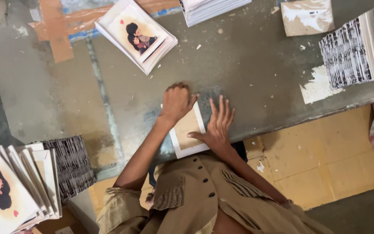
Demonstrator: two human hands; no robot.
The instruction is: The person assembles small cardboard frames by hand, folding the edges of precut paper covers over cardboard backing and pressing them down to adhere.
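Card on grey surface: left hand fisted, pressing its top; right hand flat, fingers spread, steadying its edge. Probably light, stiff; lift by edges.

My grey table is worn and stained, patched with brown tape toward its far left corner. At the near edge in front of me lies a white-bordered brown board. Further in, left of centre, sits a stack of illustrated cards, and another pale stack rests at the far edge. A brown piece smeared with white lies toward the far right corner, beside a pile of black-and-white striped sheets at the right edge, with what may be dried white paste below it.
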